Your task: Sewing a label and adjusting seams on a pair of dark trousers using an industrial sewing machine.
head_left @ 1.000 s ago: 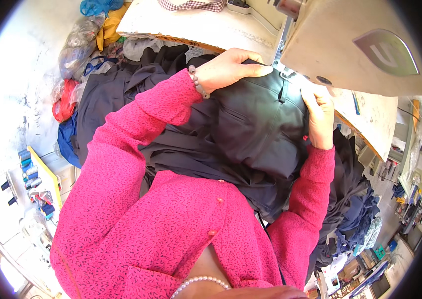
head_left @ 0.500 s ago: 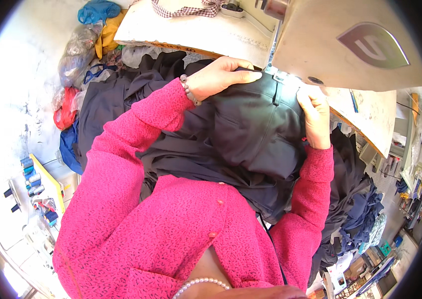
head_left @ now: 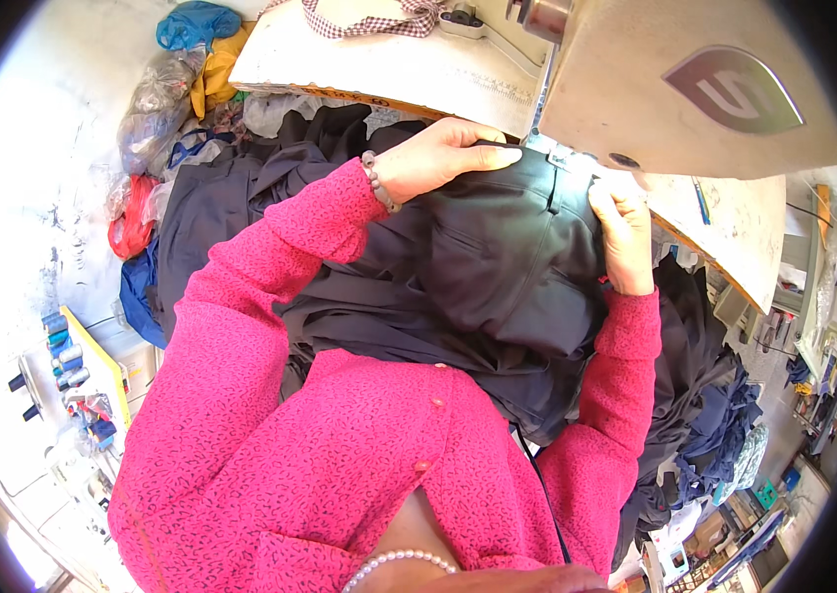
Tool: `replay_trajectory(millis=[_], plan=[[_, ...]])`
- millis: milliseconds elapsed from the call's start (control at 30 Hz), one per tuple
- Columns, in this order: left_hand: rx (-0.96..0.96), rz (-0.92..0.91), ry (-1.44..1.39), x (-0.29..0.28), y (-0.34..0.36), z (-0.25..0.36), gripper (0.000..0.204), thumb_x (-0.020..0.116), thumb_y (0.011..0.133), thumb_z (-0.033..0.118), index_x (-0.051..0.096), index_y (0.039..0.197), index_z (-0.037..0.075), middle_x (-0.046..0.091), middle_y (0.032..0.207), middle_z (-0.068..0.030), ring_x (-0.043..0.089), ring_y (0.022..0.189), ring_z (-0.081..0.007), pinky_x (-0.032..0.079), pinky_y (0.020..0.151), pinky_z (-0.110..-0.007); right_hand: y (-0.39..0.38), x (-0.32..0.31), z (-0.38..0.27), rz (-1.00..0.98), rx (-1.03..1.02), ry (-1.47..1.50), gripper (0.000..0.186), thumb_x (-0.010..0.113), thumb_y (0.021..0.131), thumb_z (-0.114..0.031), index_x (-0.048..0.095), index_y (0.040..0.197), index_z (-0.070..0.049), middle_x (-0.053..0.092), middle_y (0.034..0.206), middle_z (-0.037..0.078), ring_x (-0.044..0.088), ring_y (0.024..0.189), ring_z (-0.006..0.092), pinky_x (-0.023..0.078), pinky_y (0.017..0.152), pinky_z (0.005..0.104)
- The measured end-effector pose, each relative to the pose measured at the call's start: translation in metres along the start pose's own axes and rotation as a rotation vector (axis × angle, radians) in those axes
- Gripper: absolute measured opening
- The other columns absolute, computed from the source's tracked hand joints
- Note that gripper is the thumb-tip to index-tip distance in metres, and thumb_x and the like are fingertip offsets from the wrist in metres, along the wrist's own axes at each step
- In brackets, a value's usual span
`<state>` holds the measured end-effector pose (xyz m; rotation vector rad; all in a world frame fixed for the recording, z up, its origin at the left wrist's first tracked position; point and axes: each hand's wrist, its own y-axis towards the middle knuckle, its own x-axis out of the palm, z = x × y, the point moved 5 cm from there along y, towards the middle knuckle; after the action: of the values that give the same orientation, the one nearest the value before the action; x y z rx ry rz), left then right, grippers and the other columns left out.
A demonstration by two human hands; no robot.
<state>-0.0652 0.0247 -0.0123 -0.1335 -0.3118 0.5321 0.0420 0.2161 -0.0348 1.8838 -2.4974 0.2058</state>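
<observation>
A pair of black trousers point(head_left: 507, 247) hangs from the edge of the sewing table, its waistband at the sewing machine point(head_left: 626, 89). My left hand point(head_left: 443, 161) is closed on the waistband left of the needle area, thumb on top. My right hand point(head_left: 622, 229) pinches the same waistband on the other side. Between the hands, a belt loop point(head_left: 555, 190) lies just below the lit presser foot area point(head_left: 559, 156). The machine head partly hides the stitching spot. The trousers' lower part spreads over my lap.
More dark garments point(head_left: 231, 208) are heaped to the left, and others point(head_left: 715, 435) at the right. Plastic bags point(head_left: 157, 94) hang at the far left. Checked fabric point(head_left: 374, 18) lies on the white table point(head_left: 339, 59). Thread spools point(head_left: 65, 351) stand at the lower left.
Both hands keep their hold at nearly the same spots. The waistband and belt loop have shifted very slightly to the right.
</observation>
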Motion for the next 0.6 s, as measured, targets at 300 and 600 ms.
replay_trajectory(millis=[300,600], plan=[[-0.052,-0.011,0.007,0.003,-0.001,-0.004,0.029,0.060,0.085,0.019,0.059,0.107,0.001,0.060,0.098,0.0008,0.052,0.089,-0.0054,0.041,0.083,-0.022,0.001,-0.001,-0.009,-0.012,-0.083,-0.109,0.014,0.060,0.083,-0.009,0.065,0.093,-0.001,0.062,0.085,-0.003,0.052,0.077,0.0043,0.041,0.073,0.0210],[0.873,0.074,1.217,0.040,-0.073,0.050,0.025,0.068,0.061,0.008,0.055,0.083,0.006,0.057,0.078,-0.0091,0.053,0.061,-0.0242,0.043,0.054,-0.031,-0.055,0.031,-0.067,-0.413,0.227,-0.054,0.005,0.054,0.085,-0.007,0.053,0.087,-0.003,0.059,0.082,0.002,0.053,0.074,0.0081,0.041,0.066,0.0206]])
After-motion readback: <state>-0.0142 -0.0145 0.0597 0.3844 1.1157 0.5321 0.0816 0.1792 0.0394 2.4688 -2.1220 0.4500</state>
